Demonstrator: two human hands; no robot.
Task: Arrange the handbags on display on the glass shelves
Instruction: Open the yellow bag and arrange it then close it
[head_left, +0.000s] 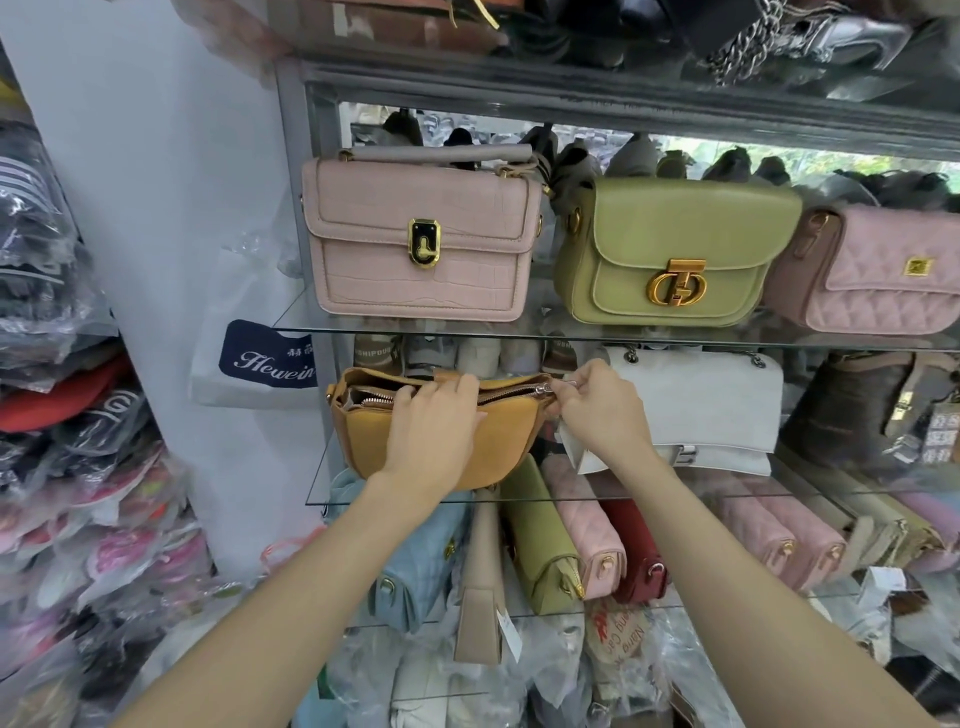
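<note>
Left hand (434, 431) gripped mustard bag (415, 447) below pink bag (421, 239); right hand (597, 410) pinched zipper pull (563, 385). Best pulled slow, bag steadied.

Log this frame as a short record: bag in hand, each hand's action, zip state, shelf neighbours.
bag in hand: mustard handbag on middle glass shelf
left hand: holds the bag's top edge
right hand: pinches zip pull
zip state: partly open
neighbour: white handbag to the right
shelf above: pink croc bag, green bag, quilted pink bag
</note>
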